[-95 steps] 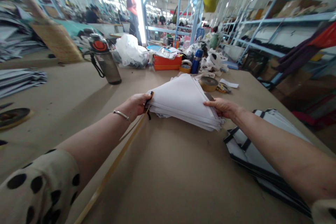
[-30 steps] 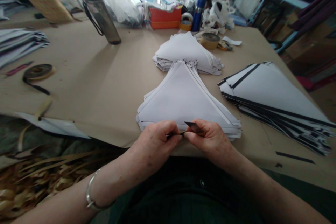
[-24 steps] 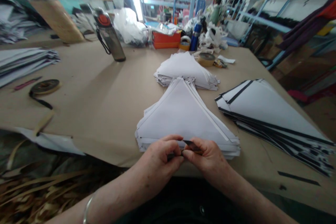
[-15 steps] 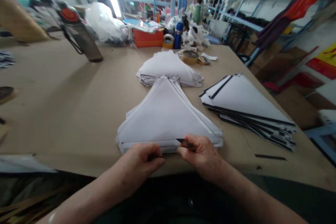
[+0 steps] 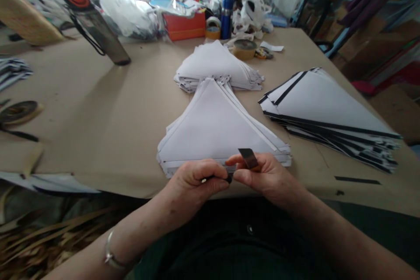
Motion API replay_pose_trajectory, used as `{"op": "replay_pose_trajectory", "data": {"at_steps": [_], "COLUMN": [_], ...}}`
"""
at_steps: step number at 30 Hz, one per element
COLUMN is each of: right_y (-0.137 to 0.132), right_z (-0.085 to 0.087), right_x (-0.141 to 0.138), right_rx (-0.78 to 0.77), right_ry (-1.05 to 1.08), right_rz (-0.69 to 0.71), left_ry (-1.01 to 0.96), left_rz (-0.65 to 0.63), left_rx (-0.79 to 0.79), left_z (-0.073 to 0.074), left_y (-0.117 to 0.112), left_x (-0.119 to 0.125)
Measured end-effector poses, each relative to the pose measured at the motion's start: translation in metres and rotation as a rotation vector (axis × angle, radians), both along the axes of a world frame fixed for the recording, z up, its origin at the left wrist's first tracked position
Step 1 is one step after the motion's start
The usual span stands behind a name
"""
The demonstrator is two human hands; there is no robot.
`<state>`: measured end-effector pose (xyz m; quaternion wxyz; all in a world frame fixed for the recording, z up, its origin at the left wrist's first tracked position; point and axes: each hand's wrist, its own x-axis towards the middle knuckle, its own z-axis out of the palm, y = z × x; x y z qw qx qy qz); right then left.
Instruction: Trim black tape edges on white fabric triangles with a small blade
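Note:
My right hand (image 5: 271, 179) is closed round a small knife (image 5: 250, 158), its dark slanted blade pointing up and left. My left hand (image 5: 200, 181) pinches a small black strip (image 5: 229, 178) that shows at its fingertips; the rest of the strip is hidden in the fingers. Both hands almost meet at the front edge of a stack of white triangular sheets (image 5: 213, 122). Behind it lies a second white stack (image 5: 213, 61), partly under the first one's tip. On the right is a stack of white pieces edged in black (image 5: 321, 100).
A loose black strip (image 5: 357, 180) lies at the right front. A black tape roll (image 5: 19, 111) sits at the left edge. A grey bottle (image 5: 101, 30) stands at the back left. Brown tape (image 5: 244, 48), a blue flask (image 5: 226, 16) and an orange box (image 5: 185, 25) are at the back.
My left hand has moved right, close to my right hand, and black material now shows at its fingertips. The knife blade has turned more upright. My view has tipped downward.

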<state>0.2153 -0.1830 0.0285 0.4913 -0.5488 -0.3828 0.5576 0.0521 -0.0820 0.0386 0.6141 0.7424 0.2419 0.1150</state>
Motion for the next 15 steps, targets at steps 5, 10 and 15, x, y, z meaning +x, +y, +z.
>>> {"op": "replay_pose_trajectory", "data": {"at_steps": [5,10,15], "right_y": [0.0064,0.0049,0.0053], "right_z": [0.0027,-0.0023,-0.0053], "right_x": [-0.0030,-0.0039,-0.0052], "right_rx": [-0.021,-0.075,-0.073], "right_ry": [0.111,0.081,-0.004], "right_rz": [0.148,0.078,0.069], "left_ry": [-0.037,-0.014,0.045], "left_rz": [0.016,0.017,0.028], "left_rx": [-0.040,-0.014,0.015], "left_z": [-0.0059,-0.0098,-0.0104], "left_y": [0.0018,0.0039,0.0035], "left_x": [-0.0035,-0.0055,-0.0054]}}
